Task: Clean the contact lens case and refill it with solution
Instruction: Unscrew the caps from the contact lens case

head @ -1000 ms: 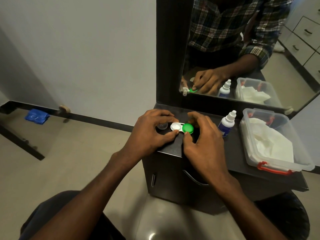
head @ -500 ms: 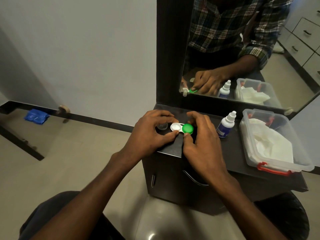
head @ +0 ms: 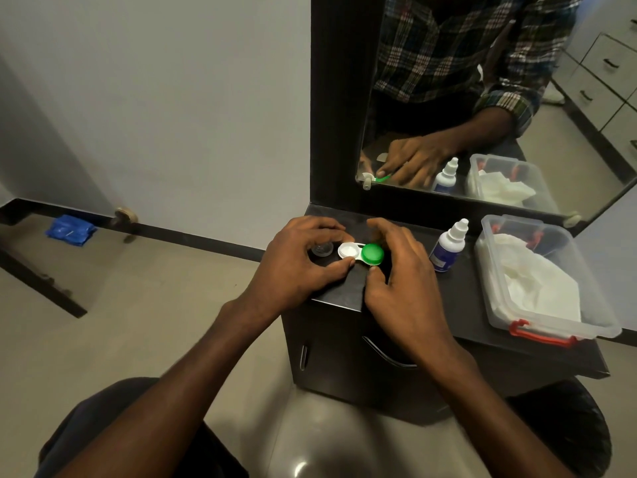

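Observation:
A white contact lens case (head: pixel 347 251) lies on the black cabinet top (head: pixel 462 291). Its left well is open and its right well carries a green cap (head: pixel 373 254). My left hand (head: pixel 296 267) pins the case's left end between thumb and fingers. My right hand (head: pixel 400 270) has thumb and fingers around the green cap. A small clear cap (head: pixel 322 250) lies just left of the case, under my left fingers. The solution bottle (head: pixel 448 246), white-topped with a blue label, stands upright to the right of my right hand.
A clear plastic box (head: pixel 551 326) with red clips holds white tissue at the right end of the top. A mirror (head: pixel 482 98) stands behind, reflecting the hands and bottle. Tiled floor lies to the left, with a blue cloth (head: pixel 70 230) by the wall.
Both hands stay on the case. My right fingers have shifted slightly around the green cap; the case and bottle have not moved.

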